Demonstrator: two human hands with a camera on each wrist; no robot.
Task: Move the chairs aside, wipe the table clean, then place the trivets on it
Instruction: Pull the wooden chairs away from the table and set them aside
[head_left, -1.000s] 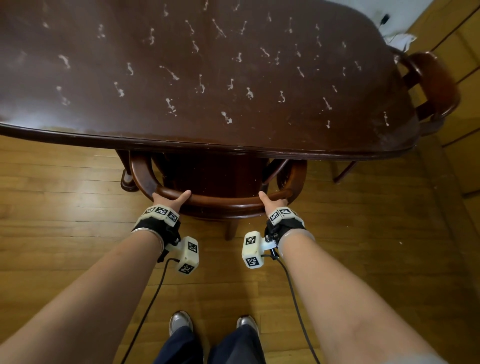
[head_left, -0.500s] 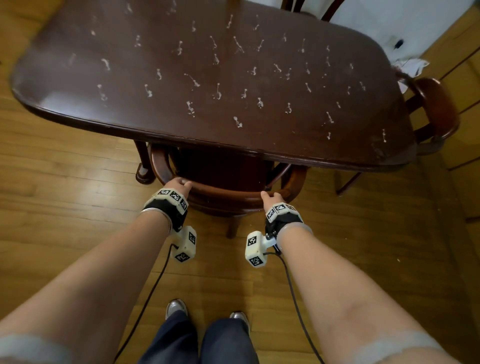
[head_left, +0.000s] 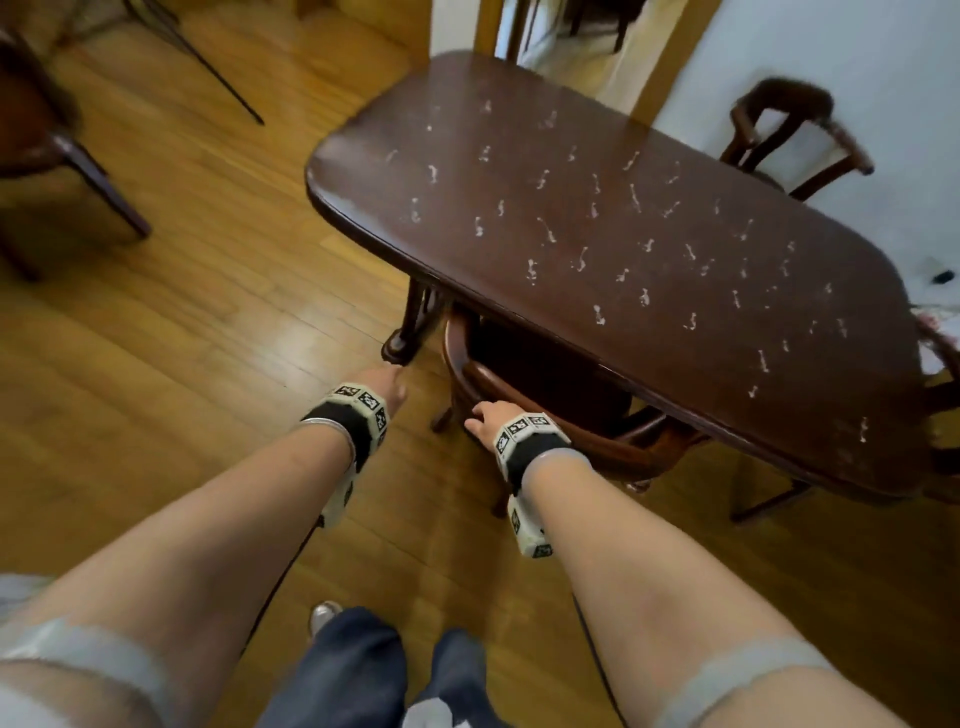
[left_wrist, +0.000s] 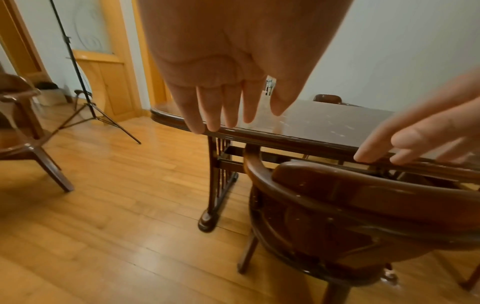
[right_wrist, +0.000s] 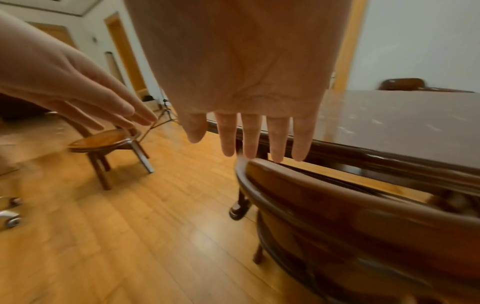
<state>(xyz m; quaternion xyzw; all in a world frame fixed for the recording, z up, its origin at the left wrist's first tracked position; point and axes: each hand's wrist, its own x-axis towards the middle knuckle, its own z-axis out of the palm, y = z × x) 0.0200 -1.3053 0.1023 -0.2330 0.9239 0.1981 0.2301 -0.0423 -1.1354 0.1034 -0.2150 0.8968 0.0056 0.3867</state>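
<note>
The dark wooden table (head_left: 623, 249) is dotted with white smears. A round-backed chair (head_left: 618, 449) stands tucked under its near edge. My right hand (head_left: 485, 415) is over the left end of the chair's curved top rail (right_wrist: 298, 181). Its fingers are straight, with their tips right at the rail; whether they touch it I cannot tell. My left hand (head_left: 387, 384) hangs off the chair, above the floor beside the table leg (head_left: 410, 332). Its fingers are straight and hold nothing, as the left wrist view shows (left_wrist: 221, 92). No trivets or cloth are in view.
Another chair (head_left: 52, 130) stands apart on the wooden floor at the left. One more chair (head_left: 795, 135) is behind the table by the wall, and another (head_left: 940, 364) at its right end. A black tripod (left_wrist: 78, 82) stands near the door.
Both hands gripped the chair's top rail before. The left has let go and swung left; the right has slid to the rail's left end with fingers straightened. My view has turned left.
</note>
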